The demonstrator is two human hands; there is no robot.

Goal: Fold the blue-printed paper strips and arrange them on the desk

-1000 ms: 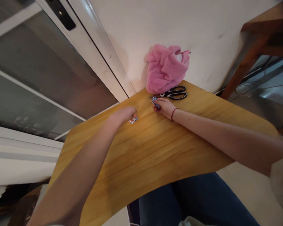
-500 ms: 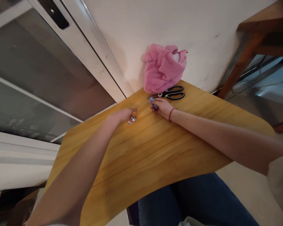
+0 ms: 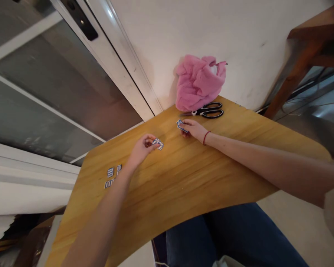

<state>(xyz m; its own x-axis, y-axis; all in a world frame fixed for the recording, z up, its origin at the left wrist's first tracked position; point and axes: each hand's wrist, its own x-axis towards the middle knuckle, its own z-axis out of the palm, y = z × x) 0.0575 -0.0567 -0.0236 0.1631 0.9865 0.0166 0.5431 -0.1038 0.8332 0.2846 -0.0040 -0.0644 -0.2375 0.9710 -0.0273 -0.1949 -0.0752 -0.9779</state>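
Observation:
My left hand is closed over the middle of the table, pinching a small fanned bunch of white cards with dark blue marks. To its right, my right hand grips a small stack of blue-and-white cards between thumb and fingers. What is printed on them is too small to read. Several similar blue-and-white cards lie on the table's left side, partly covered by my left forearm. Black-handled scissors lie just beyond my right hand.
A pink plush cloth bundle sits at the back corner of the wooden table, against the white wall. A glass-paned door borders the table's left side. A wooden piece of furniture stands at the right.
My left hand has turned and shifted slightly left, showing its cards fanned out. Cards on the left of the table, earlier behind my forearm, now show. My right hand keeps its cards.

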